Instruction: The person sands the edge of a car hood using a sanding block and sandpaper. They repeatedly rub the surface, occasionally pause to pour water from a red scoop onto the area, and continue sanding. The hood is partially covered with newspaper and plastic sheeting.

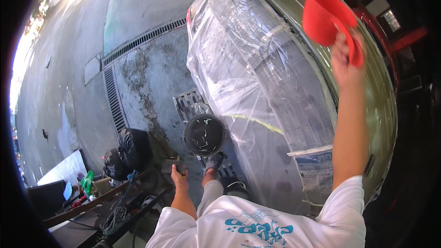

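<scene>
My right hand (345, 57) is raised over the car and closed round the handle of a red plastic dipper (318, 22). Under it lies the car's olive-gold roof (374, 124), which looks shiny. My left hand (180, 177) hangs low by my leg, its fingers round a small dark grey block (173, 164) whose exact kind I cannot make out. On the ground beyond my foot stands a black bucket (205, 134) with dark, reflecting liquid in it. Clear plastic sheeting (229, 64) and taped newspaper (317, 170) cover the car's side next to me.
Metal drain grates (115, 98) cross the wet concrete floor (151, 73). Black garbage bags (134, 147) sit to the left, beside a clutter of bars, rope (115, 220) and a green bag (87, 182). Another slotted grate (186, 103) lies by the bucket.
</scene>
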A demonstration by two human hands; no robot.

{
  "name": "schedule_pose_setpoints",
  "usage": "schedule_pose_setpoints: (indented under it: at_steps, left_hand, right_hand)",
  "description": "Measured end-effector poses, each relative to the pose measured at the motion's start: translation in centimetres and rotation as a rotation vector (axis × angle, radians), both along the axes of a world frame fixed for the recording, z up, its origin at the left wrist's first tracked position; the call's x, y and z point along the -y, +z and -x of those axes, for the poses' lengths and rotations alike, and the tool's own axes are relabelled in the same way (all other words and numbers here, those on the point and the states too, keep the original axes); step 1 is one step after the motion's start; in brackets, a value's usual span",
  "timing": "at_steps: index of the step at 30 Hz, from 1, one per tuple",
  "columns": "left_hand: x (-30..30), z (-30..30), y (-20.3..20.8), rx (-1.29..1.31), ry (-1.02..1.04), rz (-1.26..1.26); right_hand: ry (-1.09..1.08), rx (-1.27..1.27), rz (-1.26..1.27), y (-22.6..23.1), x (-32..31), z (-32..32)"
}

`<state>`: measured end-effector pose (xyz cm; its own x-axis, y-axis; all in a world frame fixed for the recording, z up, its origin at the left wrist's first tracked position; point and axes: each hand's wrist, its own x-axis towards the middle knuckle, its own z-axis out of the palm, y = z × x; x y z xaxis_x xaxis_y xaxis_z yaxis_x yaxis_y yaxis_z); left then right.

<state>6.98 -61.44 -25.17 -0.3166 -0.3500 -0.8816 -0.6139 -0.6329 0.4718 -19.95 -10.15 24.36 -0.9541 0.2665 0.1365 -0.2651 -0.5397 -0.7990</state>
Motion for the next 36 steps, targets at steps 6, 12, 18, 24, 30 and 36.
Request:
schedule_pose_setpoints:
  at_steps: [6,12,18,24,30,36]
  left_hand:
    - [-10.3,5.0,4.3,-0.149,-0.128,-0.118]
    - [-15.3,5.9,5.9,-0.224,-0.395,-0.123]
    - [-12.2,4.0,4.3,-0.178,-0.458,-0.095]
    - [-3.7,1.2,4.4,-0.054,-0.543,0.063]
    - [2.4,0.9,6.0,-0.004,-0.635,0.206]
    - [2.0,1.1,6.3,-0.024,-0.663,0.179]
  right_hand:
    - [-0.291,0.231,-0.032,1.3,-0.4,-24.4]
    - [-0.337,0.462,-0.362,3.2,2.0,-38.5]
    - [-0.230,0.425,-0.209,3.0,4.7,-38.6]
    - [0.075,-0.075,0.337,-0.8,7.8,-25.6]
    - [-0.053,-0.050,0.486,-3.3,7.4,-20.2]
    - [-0.287,-0.042,0.607,-6.4,3.4,-24.9]
